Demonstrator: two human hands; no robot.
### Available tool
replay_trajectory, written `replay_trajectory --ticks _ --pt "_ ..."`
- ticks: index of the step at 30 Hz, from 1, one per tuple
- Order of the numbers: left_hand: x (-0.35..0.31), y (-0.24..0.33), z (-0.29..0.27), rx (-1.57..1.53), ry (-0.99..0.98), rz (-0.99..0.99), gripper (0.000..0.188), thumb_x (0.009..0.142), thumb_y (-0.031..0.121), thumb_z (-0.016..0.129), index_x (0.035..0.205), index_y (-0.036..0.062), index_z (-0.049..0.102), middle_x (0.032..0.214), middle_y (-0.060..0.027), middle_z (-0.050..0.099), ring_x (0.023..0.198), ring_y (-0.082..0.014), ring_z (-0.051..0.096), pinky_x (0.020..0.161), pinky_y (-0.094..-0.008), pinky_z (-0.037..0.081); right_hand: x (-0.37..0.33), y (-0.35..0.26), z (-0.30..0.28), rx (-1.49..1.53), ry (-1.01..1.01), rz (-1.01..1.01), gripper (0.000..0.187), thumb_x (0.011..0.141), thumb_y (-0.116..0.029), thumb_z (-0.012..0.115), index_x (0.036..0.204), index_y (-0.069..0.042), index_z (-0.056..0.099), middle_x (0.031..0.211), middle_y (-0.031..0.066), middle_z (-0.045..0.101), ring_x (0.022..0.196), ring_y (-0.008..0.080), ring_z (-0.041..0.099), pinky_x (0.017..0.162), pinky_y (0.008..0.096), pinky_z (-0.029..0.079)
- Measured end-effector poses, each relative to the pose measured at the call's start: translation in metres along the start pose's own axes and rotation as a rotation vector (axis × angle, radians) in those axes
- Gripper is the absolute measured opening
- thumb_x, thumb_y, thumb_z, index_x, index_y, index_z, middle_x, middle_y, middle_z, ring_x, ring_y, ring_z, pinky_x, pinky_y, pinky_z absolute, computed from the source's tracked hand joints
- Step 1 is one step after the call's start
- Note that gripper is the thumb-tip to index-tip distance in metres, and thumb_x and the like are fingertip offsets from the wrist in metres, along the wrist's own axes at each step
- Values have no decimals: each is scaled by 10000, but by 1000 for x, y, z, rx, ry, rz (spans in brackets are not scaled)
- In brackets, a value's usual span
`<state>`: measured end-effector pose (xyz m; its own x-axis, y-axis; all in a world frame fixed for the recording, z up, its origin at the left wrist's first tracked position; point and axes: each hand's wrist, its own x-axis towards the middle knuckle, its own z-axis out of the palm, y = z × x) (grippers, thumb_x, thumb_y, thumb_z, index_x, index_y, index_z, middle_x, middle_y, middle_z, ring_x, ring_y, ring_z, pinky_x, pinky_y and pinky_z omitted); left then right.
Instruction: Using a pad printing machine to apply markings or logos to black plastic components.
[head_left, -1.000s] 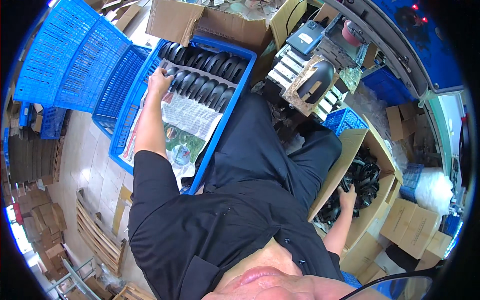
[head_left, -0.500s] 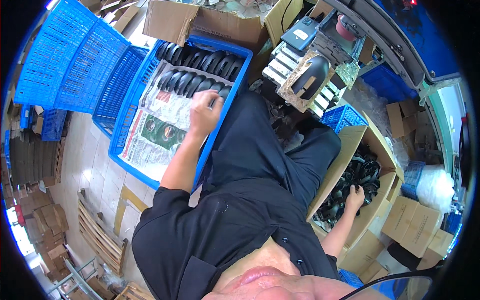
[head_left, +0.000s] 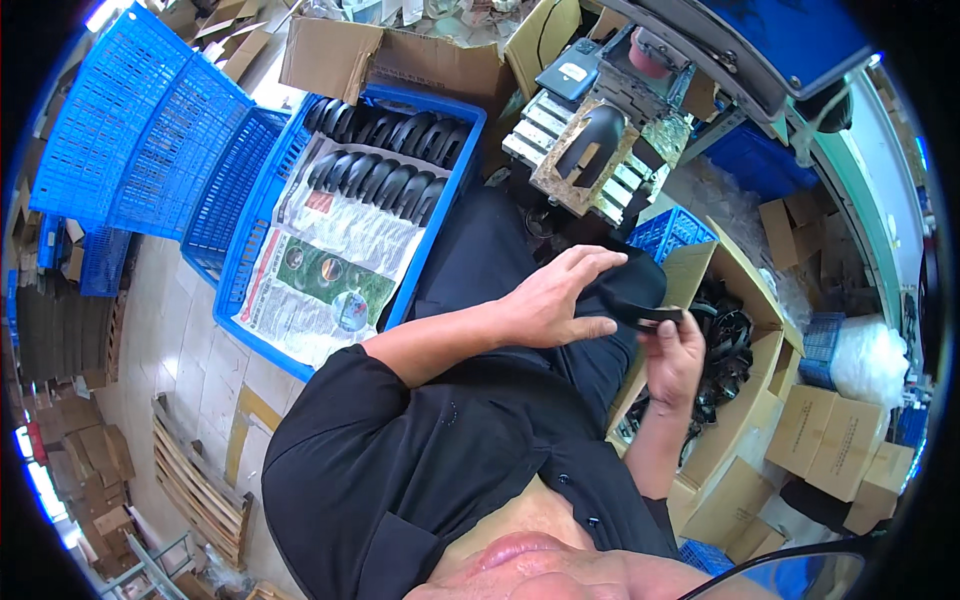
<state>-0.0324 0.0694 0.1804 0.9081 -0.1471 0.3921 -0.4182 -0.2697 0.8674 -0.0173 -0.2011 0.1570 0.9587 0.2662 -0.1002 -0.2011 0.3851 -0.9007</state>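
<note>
My right hand (head_left: 674,362) pinches a black curved plastic part (head_left: 640,312) by its end, over my lap. Close by, my left hand (head_left: 556,297) has its thumb and fingers spread, with nothing in them, and reaches toward that part. A similar black part with a slot (head_left: 594,142) lies on the tan fixture (head_left: 566,192) of the machine ahead. More loose black parts (head_left: 722,345) fill an open cardboard box (head_left: 738,420) on the right. Rows of black curved parts (head_left: 372,178) stand in the blue crate (head_left: 400,310) to the left, on newspaper (head_left: 285,312).
An empty blue basket (head_left: 125,120) leans at the far left. The machine bed (head_left: 525,140) carries a phone (head_left: 570,70). A small blue basket (head_left: 672,233) sits behind the parts box. A wooden pallet (head_left: 200,490) lies on the floor at left; closed cartons (head_left: 835,440) stand at right.
My left hand has left the row of parts in the crate and moved right, over my lap. My right hand has come up out of the cardboard box with a black part.
</note>
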Motion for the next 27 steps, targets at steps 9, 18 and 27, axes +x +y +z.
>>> replay_trajectory --ticks 9,18,27 --pt "-11 -16 -21 -463 -309 -566 290 1112 292 654 1222 25 630 908 -10 674 790 -65 645 683 -256 541 11 37 53 -145 64 -38 334 972 -87 790 1286 -31 691 1131 105 747 1028 214 713 954 336 570" --pt "8 7 -26 -52 -369 -332 272 1068 227 693 1237 13 704 953 -91 734 844 -138 683 793 -323 567 6 0 42 -867 -245 -136 232 952 -58 780 1163 32 750 1004 145 757 923 220 721 847 344 558" --pt "71 -7 -51 576 381 117 338 881 244 869 1083 23 710 925 -121 687 817 -256 680 739 -373 565 21 -1 30 -617 112 -192 161 951 -65 814 1079 22 771 968 14 735 899 92 639 846 267 519"
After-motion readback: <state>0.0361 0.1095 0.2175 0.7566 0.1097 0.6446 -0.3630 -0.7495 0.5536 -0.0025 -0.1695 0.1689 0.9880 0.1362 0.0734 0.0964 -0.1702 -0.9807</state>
